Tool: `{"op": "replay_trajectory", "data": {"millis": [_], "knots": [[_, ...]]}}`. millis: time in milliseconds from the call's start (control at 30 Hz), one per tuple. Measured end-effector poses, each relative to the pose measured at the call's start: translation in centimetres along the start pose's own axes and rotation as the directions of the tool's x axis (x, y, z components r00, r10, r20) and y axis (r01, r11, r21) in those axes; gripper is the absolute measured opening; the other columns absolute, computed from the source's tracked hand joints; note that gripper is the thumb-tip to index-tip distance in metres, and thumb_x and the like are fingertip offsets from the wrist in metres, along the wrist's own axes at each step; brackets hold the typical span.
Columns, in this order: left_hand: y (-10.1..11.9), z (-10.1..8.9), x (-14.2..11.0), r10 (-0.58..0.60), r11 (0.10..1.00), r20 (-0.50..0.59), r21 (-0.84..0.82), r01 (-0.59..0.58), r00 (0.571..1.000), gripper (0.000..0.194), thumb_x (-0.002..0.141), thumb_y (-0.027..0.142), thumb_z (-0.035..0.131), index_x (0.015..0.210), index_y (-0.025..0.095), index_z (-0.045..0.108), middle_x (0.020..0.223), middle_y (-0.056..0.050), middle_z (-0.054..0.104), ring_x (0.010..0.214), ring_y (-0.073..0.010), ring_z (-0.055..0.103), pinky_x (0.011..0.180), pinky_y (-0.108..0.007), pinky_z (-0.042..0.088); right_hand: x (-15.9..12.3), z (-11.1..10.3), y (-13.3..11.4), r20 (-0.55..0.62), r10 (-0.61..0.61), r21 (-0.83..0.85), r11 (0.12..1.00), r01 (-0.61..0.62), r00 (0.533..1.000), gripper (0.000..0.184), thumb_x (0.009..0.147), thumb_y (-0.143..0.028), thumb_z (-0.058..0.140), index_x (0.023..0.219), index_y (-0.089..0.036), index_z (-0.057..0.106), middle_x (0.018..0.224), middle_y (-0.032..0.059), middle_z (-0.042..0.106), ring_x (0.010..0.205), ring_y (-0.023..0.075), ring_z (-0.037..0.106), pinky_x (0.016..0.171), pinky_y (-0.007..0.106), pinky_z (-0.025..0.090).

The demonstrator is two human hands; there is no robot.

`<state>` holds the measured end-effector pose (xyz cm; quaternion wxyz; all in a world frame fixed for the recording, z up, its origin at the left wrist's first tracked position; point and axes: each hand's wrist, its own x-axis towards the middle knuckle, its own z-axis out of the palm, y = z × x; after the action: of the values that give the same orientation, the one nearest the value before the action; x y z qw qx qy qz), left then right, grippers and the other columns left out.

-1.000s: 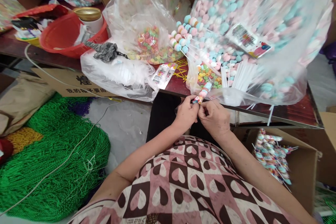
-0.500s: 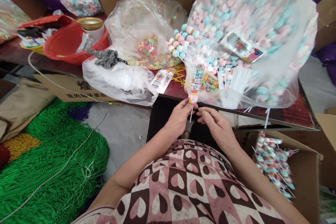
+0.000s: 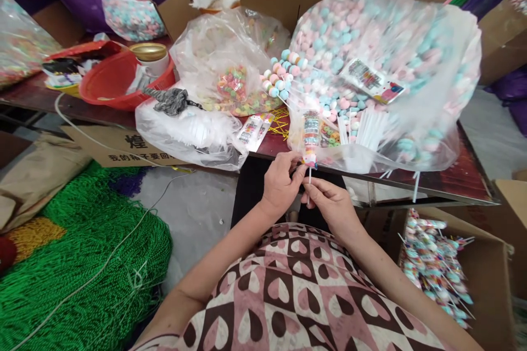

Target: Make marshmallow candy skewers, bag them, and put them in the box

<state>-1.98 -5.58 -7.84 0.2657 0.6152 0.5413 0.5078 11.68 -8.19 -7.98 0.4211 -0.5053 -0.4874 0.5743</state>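
Note:
Upright over the table's front edge is a marshmallow stick in a printed clear wrapper (image 3: 311, 130). My left hand (image 3: 282, 182) pinches the gathered lower end of that wrapper. Below it, my right hand (image 3: 332, 204) is closed with thumb and fingertips on the white stick. Just behind lie several unwrapped marshmallow skewers (image 3: 280, 81), against a large clear bag of pink, blue and white marshmallows (image 3: 341, 27). White plastic sticks (image 3: 368, 134) rest at the bag's front. Gold twist ties (image 3: 280, 122) and flat printed wrappers (image 3: 254, 130) lie left of my hands.
Further left on the table are a bag of ring-shaped gummies (image 3: 233, 83), a white plastic bag (image 3: 193, 130) and a red basin (image 3: 109, 81) holding a gold-lidded jar. A carton of wrapped sticks (image 3: 436, 269) stands low on the right. Green cords (image 3: 90, 241) are piled on the floor.
My right hand has moved left and now grips the stick, where before it was beside it. The wrapped candy stands slightly lower and further right in view. The camera view has shifted a little.

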Motion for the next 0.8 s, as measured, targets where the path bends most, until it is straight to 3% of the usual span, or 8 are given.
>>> {"op": "replay_trajectory", "data": {"millis": [167,433,500,567,667,800], "knots": [[0.0,-0.5,0.5,0.167,0.948,0.07,0.262,-0.179,0.984,0.019,0.093,0.029,0.05,0.096,0.022,0.068,0.1,-0.008,0.069,0.097,-0.02,0.063,0.091,-0.033,0.045,-0.1,0.0,-0.2,0.001,0.002,-0.008,1.0,-0.002,1.0,0.037,0.081,-0.05,0.068,0.1,-0.018,0.074,0.06,-0.0003,0.064,0.052,0.0116,0.054,0.051,0.024,0.045],[0.2,0.1,-0.1,0.114,0.95,0.104,0.279,-0.139,0.988,0.017,0.092,0.025,0.046,0.085,0.02,0.061,0.087,-0.008,0.066,0.084,-0.0186,0.061,0.083,-0.032,0.045,0.1,0.0,-0.6,-0.059,-0.07,-0.084,0.994,0.065,0.996,0.035,0.086,-0.05,0.062,0.097,-0.019,0.073,0.056,-0.0019,0.06,0.051,0.0117,0.053,0.051,0.024,0.045],[0.4,0.2,-0.3,0.05,0.978,0.109,0.196,-0.07,0.993,0.012,0.089,0.025,0.049,0.082,0.021,0.058,0.083,-0.005,0.064,0.079,-0.0159,0.06,0.079,-0.029,0.046,0.2,-0.2,-0.5,-0.064,-0.109,-0.111,0.989,0.102,0.992,0.034,0.088,-0.048,0.06,0.096,-0.019,0.074,0.054,-0.0028,0.058,0.05,0.011,0.051,0.049,0.023,0.043],[0.7,0.3,-0.4,-0.072,0.997,0.096,-0.001,0.072,0.993,0.008,0.087,0.026,0.051,0.082,0.021,0.055,0.078,-0.001,0.062,0.071,-0.013,0.058,0.073,-0.026,0.046,0.2,-0.4,-0.6,-0.054,-0.127,-0.114,0.986,0.12,0.99,0.033,0.089,-0.047,0.058,0.097,-0.019,0.074,0.053,-0.0036,0.056,0.048,0.0102,0.049,0.048,0.022,0.042],[1.0,0.3,-0.2,-0.253,0.908,0.078,-0.324,0.265,0.964,0.009,0.087,0.03,0.053,0.085,0.021,0.051,0.071,0.003,0.058,0.065,-0.0102,0.058,0.068,-0.024,0.048,0.1,-0.5,-0.9,-0.035,-0.129,-0.127,0.984,0.123,0.991,0.033,0.089,-0.045,0.058,0.1,-0.018,0.074,0.05,-0.0042,0.056,0.046,0.0097,0.047,0.047,0.022,0.04],[1.6,0.0,0.1,-0.352,0.794,0.123,-0.486,0.366,0.928,0.013,0.084,0.031,0.057,0.088,0.019,0.053,0.075,0.003,0.059,0.066,-0.0082,0.058,0.066,-0.022,0.046,0.3,-0.5,-1.5,-0.107,-0.143,-0.17,0.978,0.124,0.984,0.033,0.086,-0.044,0.063,0.099,-0.017,0.076,0.051,-0.0034,0.057,0.046,0.0102,0.048,0.047,0.023,0.041]]}}
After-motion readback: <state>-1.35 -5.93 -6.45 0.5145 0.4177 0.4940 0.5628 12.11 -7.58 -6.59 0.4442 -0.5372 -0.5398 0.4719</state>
